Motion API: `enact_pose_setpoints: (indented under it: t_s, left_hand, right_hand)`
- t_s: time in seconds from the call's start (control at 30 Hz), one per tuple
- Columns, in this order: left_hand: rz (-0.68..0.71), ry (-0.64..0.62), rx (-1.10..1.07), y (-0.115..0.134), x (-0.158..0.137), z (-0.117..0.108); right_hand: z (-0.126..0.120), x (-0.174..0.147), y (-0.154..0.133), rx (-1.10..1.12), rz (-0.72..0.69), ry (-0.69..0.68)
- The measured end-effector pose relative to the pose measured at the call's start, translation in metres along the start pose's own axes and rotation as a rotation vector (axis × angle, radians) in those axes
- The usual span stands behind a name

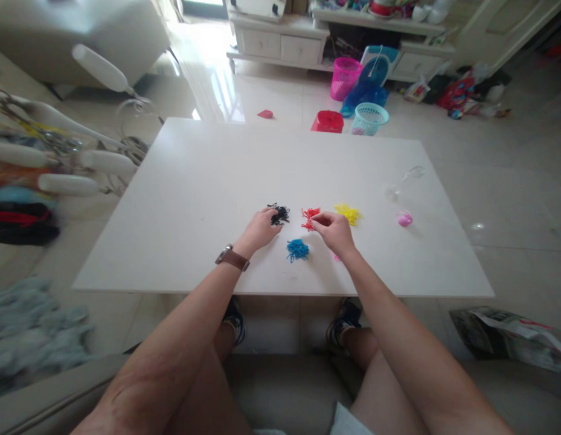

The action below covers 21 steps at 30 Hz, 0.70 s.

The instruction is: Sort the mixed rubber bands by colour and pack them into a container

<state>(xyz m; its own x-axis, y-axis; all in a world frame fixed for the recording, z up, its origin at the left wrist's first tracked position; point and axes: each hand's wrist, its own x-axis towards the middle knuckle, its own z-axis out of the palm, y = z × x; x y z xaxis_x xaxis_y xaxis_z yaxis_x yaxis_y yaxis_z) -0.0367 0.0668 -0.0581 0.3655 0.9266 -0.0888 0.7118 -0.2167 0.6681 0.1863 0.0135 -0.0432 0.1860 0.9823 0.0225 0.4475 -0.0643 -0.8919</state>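
My left hand (261, 228), with a brown-strapped watch at its wrist, rests at the near-left side of a pile of small black looped bands (281, 213). Its thumb and fingers are apart around that side, touching the pile. My right hand (334, 231) has thumb and forefinger pinched at a pile of red bands (310, 214); a red piece shows at the fingertips. A yellow pile (349, 214) lies just beyond the right hand. Nearer to me is a blue pile (298, 249). A bit of pink (337, 257) shows beside my right wrist, mostly hidden by it.
The piles lie on a white table (208, 175). Toward its right are a pink rounded object (404, 220) and a clear item (392, 193) with a thin looped cord. Past the far edge stand a red stool or bin (329, 121) and a light-blue basket (369, 116).
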Motion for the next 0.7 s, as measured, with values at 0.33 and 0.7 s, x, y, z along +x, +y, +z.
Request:
enact_pose_setpoints:
  t_s: [0.33,0.7]
  left_hand:
    - [0.006,0.018,-0.027,0.006,-0.003,-0.002]
    - [0.064,0.03,-0.037,0.009,-0.008,0.001]
  right_hand:
    - [-0.052,0.01,0.019,-0.481,0.057,-0.114]
    - [-0.08,0.0,0.042,-0.897,0.185,-0.334]
